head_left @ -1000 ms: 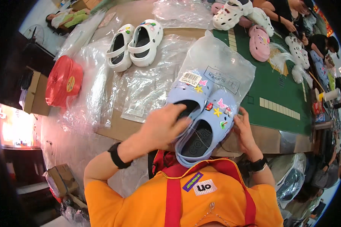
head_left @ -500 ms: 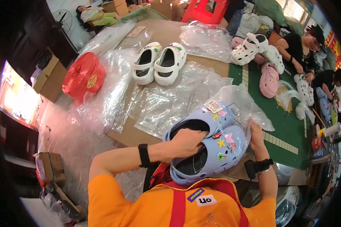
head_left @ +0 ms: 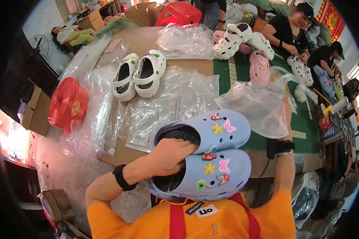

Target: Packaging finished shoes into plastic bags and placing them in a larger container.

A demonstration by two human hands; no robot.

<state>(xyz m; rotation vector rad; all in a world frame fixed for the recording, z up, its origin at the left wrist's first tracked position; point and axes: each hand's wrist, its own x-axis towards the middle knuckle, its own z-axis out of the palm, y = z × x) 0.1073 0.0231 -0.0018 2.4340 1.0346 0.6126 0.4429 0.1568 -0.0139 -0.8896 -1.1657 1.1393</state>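
A pair of light blue clogs (head_left: 221, 161) with star, butterfly and other charms lies side by side just above my chest. My left hand (head_left: 172, 156), a black band on its wrist, grips them with fingers tucked into the heel openings. My right hand (head_left: 286, 116), with a black watch below it, is raised and holds a crumpled clear plastic bag (head_left: 257, 107) up beside the clogs; the hand is partly veiled by the bag. The bag is apart from the clogs and looks empty.
A white pair of clogs (head_left: 139, 73) stands on clear plastic sheets (head_left: 175, 99) on the brown table. A red bundle (head_left: 68, 104) lies left. White chunky shoes (head_left: 234, 38), a pink clog (head_left: 259, 67) and a green mat (head_left: 305, 119) are right, where seated people (head_left: 291, 30) handle shoes.
The blue clogs, earlier partly inside the clear bag, are now out of it. My right hand has lifted the bag up and to the right; my left hand has kept its grip.
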